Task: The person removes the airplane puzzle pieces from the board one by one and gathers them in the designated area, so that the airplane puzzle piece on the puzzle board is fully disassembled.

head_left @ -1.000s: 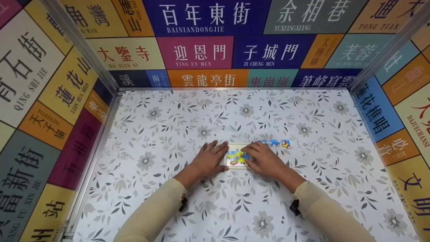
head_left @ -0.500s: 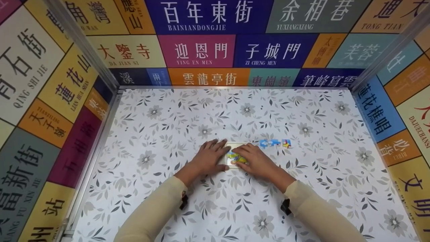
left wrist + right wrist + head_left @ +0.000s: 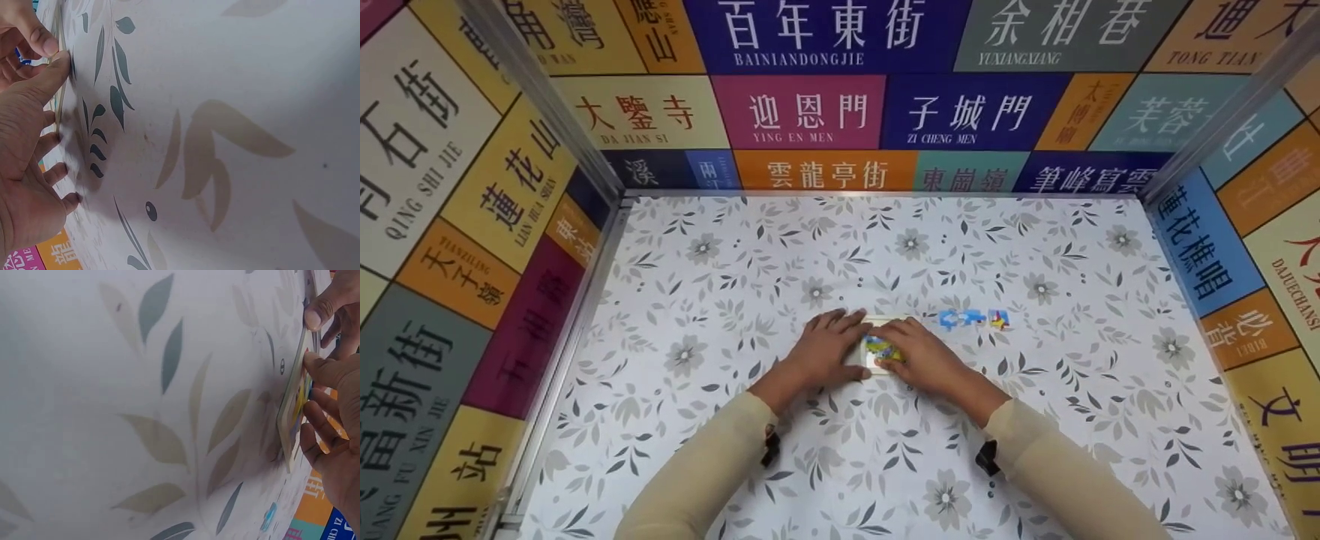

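Note:
In the head view, a small pale-rimmed puzzle board (image 3: 877,370) lies flat at mid-table, a colourful picture partly showing between the hands. My left hand (image 3: 829,349) lies at the board's left side, fingers spread and thumb touching the near-left edge. Over the board, my right hand (image 3: 922,356) bends its fingers and thumb onto a yellow-and-blue puzzle piece (image 3: 891,351), largely covered by them. The right wrist view shows the board's edge (image 3: 288,422) with thumb and fingertips against its picture side. Up and to the right lie loose blue puzzle pieces (image 3: 960,319) and one with a star (image 3: 999,319).
A white cloth with grey flowers and leaves covers the table (image 3: 780,247). Upright panels with coloured lettered signs (image 3: 810,112) border the back and both sides. Dark bands (image 3: 988,457) sit at both sleeve cuffs.
My right hand has slid left across the board from its right edge, covering more of the picture. The left hand stays at the board's left side. The loose pieces have not moved.

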`<control>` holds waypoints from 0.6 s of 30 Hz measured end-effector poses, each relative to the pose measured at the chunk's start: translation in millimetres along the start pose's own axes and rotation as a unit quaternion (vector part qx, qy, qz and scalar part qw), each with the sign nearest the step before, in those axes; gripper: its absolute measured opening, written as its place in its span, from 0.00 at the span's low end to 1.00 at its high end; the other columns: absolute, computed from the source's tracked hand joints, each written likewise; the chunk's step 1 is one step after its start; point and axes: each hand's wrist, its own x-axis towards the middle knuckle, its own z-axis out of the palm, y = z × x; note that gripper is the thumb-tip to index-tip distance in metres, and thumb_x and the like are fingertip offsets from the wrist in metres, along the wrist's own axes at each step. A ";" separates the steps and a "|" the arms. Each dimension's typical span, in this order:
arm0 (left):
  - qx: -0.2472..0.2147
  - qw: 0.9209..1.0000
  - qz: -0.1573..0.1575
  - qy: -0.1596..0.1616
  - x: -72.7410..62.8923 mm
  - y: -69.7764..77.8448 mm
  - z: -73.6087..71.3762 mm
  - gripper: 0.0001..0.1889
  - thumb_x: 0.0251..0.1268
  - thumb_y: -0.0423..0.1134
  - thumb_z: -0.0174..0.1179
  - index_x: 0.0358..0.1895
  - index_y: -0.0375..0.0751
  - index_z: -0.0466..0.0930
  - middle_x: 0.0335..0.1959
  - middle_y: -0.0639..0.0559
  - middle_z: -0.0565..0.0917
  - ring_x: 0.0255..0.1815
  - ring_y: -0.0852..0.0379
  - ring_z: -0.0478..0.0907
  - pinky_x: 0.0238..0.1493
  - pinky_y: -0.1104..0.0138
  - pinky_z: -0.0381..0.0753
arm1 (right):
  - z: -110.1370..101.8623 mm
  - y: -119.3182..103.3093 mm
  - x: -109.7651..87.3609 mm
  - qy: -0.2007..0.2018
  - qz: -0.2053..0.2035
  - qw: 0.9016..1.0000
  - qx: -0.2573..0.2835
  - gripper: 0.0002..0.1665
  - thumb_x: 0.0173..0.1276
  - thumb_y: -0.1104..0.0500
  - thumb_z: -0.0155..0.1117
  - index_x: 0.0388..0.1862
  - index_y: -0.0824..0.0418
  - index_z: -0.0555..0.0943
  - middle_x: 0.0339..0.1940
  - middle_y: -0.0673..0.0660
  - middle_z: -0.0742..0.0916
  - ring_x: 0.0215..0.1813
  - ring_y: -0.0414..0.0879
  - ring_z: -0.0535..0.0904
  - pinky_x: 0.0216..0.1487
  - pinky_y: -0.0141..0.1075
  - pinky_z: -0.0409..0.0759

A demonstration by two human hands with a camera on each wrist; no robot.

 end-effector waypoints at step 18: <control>-0.003 1.000 0.003 0.006 0.4 -0.1 1.0 0.42 0.76 0.63 0.68 0.87 0.54 0.66 0.92 0.50 0.60 0.92 0.39 0.56 0.87 0.36 0.59 | -5.5 -9.2 8.3 -0.011 0.014 1.000 -0.002 0.27 0.76 0.59 0.77 0.72 0.58 0.83 0.62 0.61 0.85 0.61 0.60 0.82 0.63 0.58 0.84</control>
